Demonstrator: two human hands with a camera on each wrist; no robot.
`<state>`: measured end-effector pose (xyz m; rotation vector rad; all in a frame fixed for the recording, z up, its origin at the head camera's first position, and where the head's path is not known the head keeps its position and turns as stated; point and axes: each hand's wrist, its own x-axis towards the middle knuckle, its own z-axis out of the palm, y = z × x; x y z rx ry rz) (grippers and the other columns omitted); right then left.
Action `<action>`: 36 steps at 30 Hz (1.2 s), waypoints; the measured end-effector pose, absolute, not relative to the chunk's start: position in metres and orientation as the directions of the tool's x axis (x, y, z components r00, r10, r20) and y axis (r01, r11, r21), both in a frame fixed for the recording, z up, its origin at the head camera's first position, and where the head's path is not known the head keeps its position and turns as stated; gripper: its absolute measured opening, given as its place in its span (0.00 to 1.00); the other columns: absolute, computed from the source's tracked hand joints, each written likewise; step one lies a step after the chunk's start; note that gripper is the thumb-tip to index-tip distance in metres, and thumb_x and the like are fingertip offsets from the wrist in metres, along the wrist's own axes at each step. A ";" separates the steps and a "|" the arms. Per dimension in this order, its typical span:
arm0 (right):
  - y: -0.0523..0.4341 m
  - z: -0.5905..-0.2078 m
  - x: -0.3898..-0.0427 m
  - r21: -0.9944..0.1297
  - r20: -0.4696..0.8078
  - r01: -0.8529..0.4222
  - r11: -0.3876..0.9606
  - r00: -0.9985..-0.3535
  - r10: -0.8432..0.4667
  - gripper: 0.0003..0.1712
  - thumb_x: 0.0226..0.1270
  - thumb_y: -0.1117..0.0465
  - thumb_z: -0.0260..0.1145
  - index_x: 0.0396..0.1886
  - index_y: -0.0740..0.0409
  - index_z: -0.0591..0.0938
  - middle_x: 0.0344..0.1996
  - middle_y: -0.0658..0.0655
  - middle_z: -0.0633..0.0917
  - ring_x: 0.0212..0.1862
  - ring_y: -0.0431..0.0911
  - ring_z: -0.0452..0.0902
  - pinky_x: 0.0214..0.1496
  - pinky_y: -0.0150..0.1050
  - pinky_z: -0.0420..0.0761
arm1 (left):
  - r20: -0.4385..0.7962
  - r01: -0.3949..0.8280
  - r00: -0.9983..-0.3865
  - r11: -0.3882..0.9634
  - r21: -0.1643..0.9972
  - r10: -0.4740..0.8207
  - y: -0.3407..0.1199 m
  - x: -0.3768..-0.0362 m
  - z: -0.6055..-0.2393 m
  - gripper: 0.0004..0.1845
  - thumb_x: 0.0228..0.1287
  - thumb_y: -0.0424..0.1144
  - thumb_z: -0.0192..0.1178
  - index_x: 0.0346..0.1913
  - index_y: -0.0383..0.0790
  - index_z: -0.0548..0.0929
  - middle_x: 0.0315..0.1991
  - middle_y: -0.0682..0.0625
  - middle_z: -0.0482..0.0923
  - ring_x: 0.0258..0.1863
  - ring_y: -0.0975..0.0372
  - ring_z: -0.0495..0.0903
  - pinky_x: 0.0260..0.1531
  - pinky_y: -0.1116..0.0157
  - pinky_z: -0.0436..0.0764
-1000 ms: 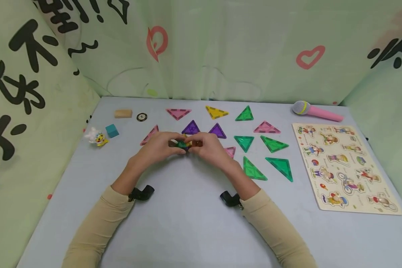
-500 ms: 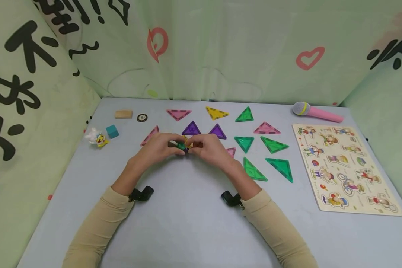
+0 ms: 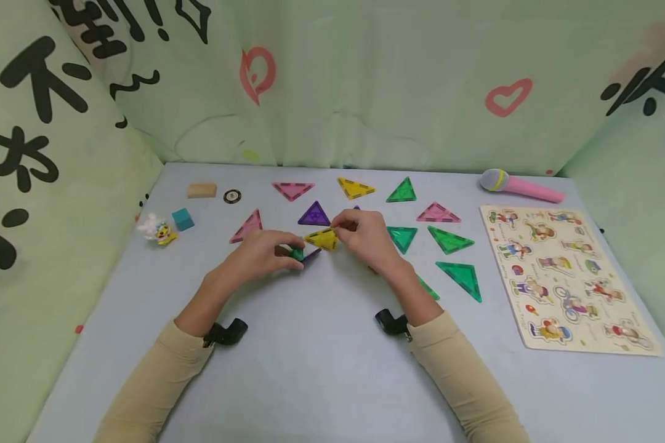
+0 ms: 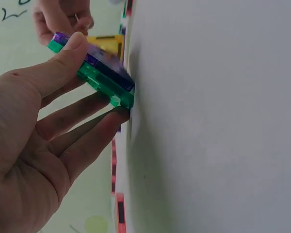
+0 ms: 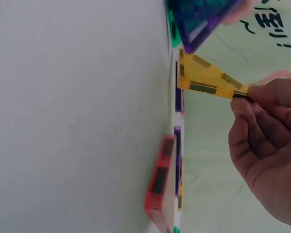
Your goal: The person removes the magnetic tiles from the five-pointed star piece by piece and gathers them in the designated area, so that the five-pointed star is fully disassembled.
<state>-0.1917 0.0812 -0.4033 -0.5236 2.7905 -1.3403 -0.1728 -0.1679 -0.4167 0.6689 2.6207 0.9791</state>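
My left hand (image 3: 263, 253) grips a green triangular magnetic tile (image 4: 102, 85) together with a purple one (image 4: 111, 63), thumb on top and fingers beneath. Both tiles are tilted against each other with an edge at or near the tabletop. Between thumb and fingertips, my right hand (image 3: 368, 240) pinches one corner of a yellow triangular magnetic tile (image 3: 321, 239). In the right wrist view the yellow tile (image 5: 208, 80) stands tilted, its other end close beside the purple tile (image 5: 199, 24). Whether they touch is unclear.
Several loose triangular tiles lie beyond and right of the hands, including a purple tile (image 3: 313, 214), a yellow tile (image 3: 356, 188) and a green tile (image 3: 460, 280). A picture board (image 3: 568, 280) and pink microphone (image 3: 523, 186) are right; a teal cube (image 3: 183, 219) and toy figure (image 3: 159, 229) left.
My right hand has moved right, drawing the yellow tile away from the green and purple tiles. The left hand still holds those two, slightly lower in the view.
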 end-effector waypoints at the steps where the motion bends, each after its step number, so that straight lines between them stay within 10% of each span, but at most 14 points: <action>1: 0.083 -0.402 -0.192 -0.776 0.138 -0.277 0.567 -0.951 -0.276 0.06 0.69 0.62 0.65 0.38 0.54 0.88 0.35 0.52 0.88 0.37 0.45 0.81 0.42 0.38 0.82 | -0.090 0.332 -0.853 0.667 0.667 0.515 -0.167 -0.169 -0.416 0.19 0.58 0.48 0.72 0.53 0.51 0.85 0.50 0.56 0.85 0.48 0.62 0.86 0.53 0.59 0.83; 8: 0.074 -0.389 -0.195 -0.929 0.044 -0.106 0.354 -0.983 -0.178 0.07 0.69 0.57 0.67 0.40 0.55 0.87 0.37 0.56 0.87 0.38 0.51 0.82 0.41 0.37 0.83 | -0.074 0.451 -0.788 0.655 0.606 0.611 -0.156 -0.145 -0.412 0.20 0.57 0.50 0.72 0.53 0.53 0.85 0.49 0.57 0.85 0.45 0.65 0.82 0.49 0.63 0.83; 17: 0.034 -0.405 -0.204 -0.949 -0.098 -0.088 0.302 -0.830 -0.549 0.08 0.70 0.62 0.63 0.42 0.60 0.86 0.36 0.58 0.87 0.35 0.50 0.84 0.42 0.38 0.86 | -0.022 0.627 -0.654 0.558 0.544 0.757 -0.141 -0.122 -0.409 0.21 0.57 0.51 0.72 0.54 0.52 0.85 0.48 0.58 0.84 0.49 0.66 0.80 0.51 0.67 0.81; 24: 0.036 -0.409 -0.204 -0.940 -0.177 -0.061 0.336 -0.755 -0.631 0.20 0.72 0.61 0.60 0.61 0.61 0.79 0.43 0.64 0.88 0.43 0.55 0.86 0.51 0.44 0.85 | -0.008 0.624 -0.645 0.533 0.572 0.764 -0.138 -0.121 -0.412 0.21 0.57 0.51 0.72 0.54 0.53 0.85 0.48 0.62 0.85 0.49 0.67 0.81 0.52 0.68 0.81; 36: 0.087 -0.394 -0.170 -0.811 -0.096 -0.284 0.512 -0.799 -0.594 0.09 0.71 0.65 0.62 0.44 0.58 0.86 0.41 0.57 0.88 0.43 0.49 0.82 0.47 0.41 0.82 | -0.043 0.519 -0.700 0.549 0.656 0.713 -0.146 -0.124 -0.414 0.22 0.57 0.48 0.73 0.55 0.51 0.85 0.48 0.59 0.85 0.47 0.67 0.82 0.49 0.70 0.82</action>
